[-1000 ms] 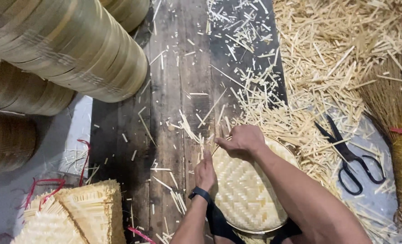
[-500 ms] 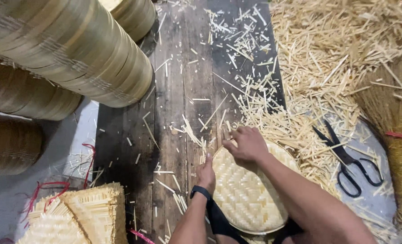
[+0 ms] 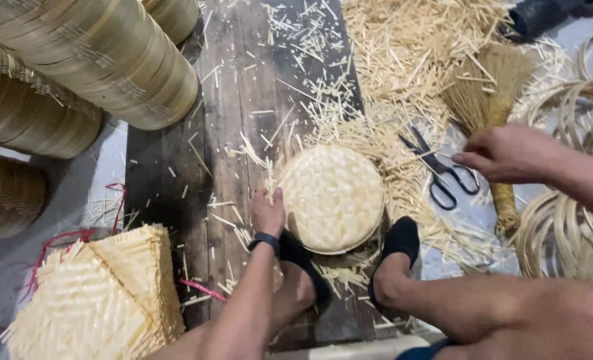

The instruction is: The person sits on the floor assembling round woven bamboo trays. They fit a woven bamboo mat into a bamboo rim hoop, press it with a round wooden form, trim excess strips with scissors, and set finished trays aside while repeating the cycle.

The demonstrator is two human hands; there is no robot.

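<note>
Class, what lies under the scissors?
The scissors lie on pale bamboo trimmings and grey floor. The trimmings hide what lies beneath them. The right hand is near them.

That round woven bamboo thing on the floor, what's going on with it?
A person sits over a round pale woven bamboo lid set between their feet on a dark wooden plank floor. The left hand steadies its rim. The right hand is off it, reaching beside black-handled scissors and a straw broom. Bamboo offcuts lie scattered around.
</note>
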